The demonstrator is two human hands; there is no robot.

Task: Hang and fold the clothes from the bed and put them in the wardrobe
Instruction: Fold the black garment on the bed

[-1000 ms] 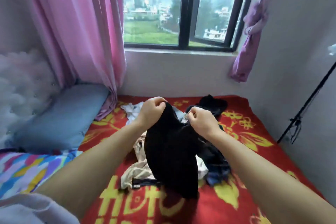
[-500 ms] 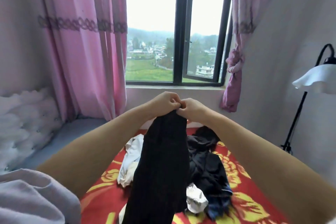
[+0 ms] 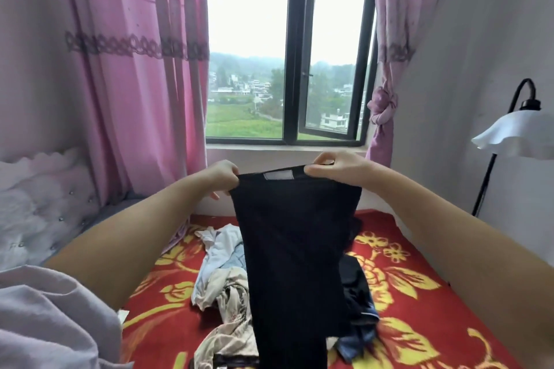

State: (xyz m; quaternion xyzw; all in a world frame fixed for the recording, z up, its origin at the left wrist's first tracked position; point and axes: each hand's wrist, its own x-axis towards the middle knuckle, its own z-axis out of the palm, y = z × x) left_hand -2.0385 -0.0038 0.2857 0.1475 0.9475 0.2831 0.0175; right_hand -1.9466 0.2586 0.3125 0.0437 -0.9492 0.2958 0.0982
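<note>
A black garment (image 3: 295,255) with a white label at its top edge hangs stretched between my hands above the bed. My left hand (image 3: 223,178) pinches its top left corner and my right hand (image 3: 332,169) pinches its top right corner. Below it, a pile of clothes lies on the red and yellow flowered bedspread (image 3: 419,293): white and light blue pieces (image 3: 220,252), a beige patterned piece (image 3: 230,323) and dark blue and black pieces (image 3: 358,302). The black garment hides the middle of the pile. No wardrobe is in view.
A window (image 3: 295,69) with one pane swung outward faces me, with pink curtains (image 3: 135,84) on both sides. A floor lamp with a white shade (image 3: 515,136) stands at the right wall. A white tufted headboard (image 3: 36,204) is at the left.
My hands lifted the black garment off the pile, then moved apart from each other, spreading its top edge wide. The view tilted upward toward the window.
</note>
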